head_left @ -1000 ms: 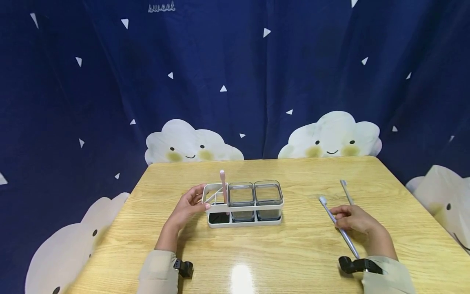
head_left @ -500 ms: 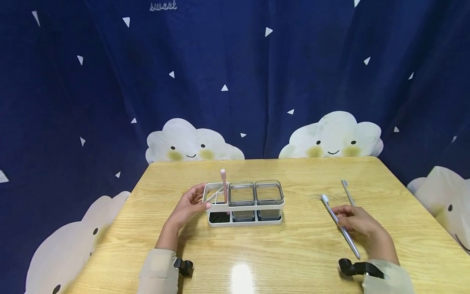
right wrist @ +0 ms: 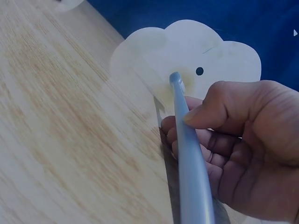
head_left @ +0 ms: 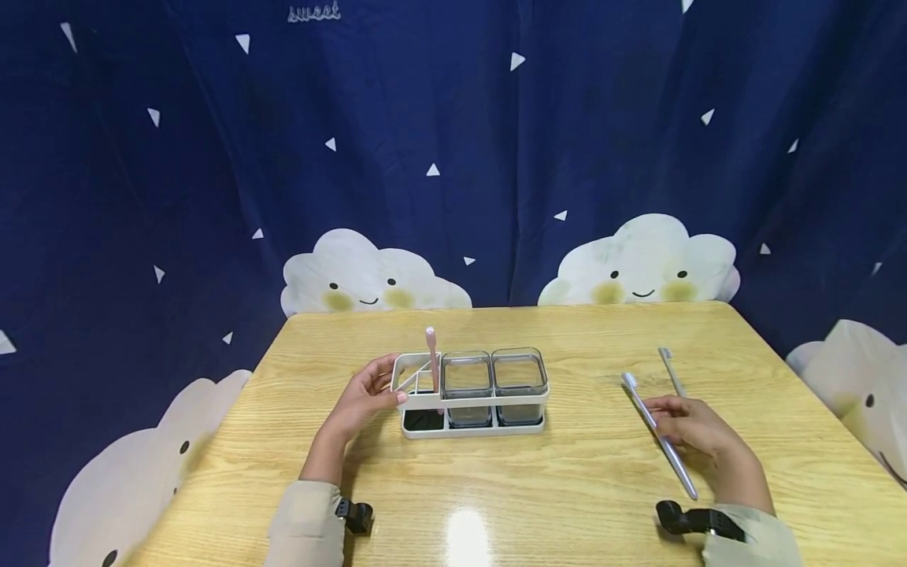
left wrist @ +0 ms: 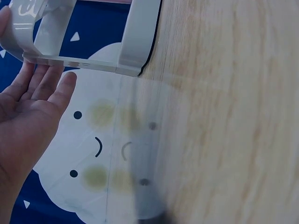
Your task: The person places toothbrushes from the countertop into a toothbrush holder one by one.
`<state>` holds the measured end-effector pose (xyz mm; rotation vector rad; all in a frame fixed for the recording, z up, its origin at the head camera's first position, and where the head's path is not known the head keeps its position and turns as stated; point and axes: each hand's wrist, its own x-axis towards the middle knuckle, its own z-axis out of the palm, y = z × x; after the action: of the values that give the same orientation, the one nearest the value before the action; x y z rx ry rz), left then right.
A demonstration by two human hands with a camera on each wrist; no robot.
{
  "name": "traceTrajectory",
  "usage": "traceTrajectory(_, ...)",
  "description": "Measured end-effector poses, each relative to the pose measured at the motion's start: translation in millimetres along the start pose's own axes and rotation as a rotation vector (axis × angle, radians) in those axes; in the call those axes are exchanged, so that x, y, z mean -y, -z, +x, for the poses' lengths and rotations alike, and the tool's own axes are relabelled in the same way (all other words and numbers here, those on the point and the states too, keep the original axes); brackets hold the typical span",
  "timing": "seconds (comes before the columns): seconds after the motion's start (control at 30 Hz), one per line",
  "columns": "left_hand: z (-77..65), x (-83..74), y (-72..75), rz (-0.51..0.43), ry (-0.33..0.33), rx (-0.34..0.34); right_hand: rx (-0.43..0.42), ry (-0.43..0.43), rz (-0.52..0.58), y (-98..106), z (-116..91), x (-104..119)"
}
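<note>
My left hand [head_left: 363,403] grips the left end of a white toothbrush holder [head_left: 471,431], thumb at the front rim and fingers behind. In the left wrist view, fingertips touch the holder's end wall [left wrist: 70,62]. A pink toothbrush [head_left: 433,358] stands upright in one of its divided slots. To the right, my right hand [head_left: 701,433] pinches a bluish-grey toothbrush [head_left: 676,463] by its handle, bristle end pointing away. Seen from the right wrist, the thumb presses on the handle [right wrist: 192,172]. Just beyond that hand lies another grey toothbrush [head_left: 668,365], its lower part hidden.
Two clear square cups [head_left: 465,375] sit side by side in the holder's middle and right bays. The wooden table [head_left: 567,504] ends at a dark blue curtain [head_left: 453,157] with clouds and triangles. Black cameras [head_left: 356,516] are strapped at both wrists.
The right hand and its toothbrush have shifted slightly to the right, the brush head a little farther away. The left hand and holder have stayed in place.
</note>
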<state>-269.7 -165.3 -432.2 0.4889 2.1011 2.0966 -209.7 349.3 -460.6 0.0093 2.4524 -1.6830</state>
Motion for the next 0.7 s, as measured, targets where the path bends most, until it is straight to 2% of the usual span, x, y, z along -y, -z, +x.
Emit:
traceTrajectory(0.13, -0.1, 0.0, 0.8, -0.006, -0.002, 0.001, -0.010, 0.006, 0.018, 0, 1, 0)
traceTrajectory(0.37, -0.3, 0.4, 0.5, -0.037, -0.003, 0.009, 0.022, 0.049, 0.072, -3, 2, 3)
traceTrajectory(0.53, -0.1, 1.1, 0.6, -0.025, -0.006, 0.014, 0.021, 0.094, 0.054, -3, 2, 9)
traceTrajectory(0.7, -0.2, 1.2, 1.1, -0.021, -0.016, 0.013, -0.024, 0.113, 0.019, -5, 3, 14)
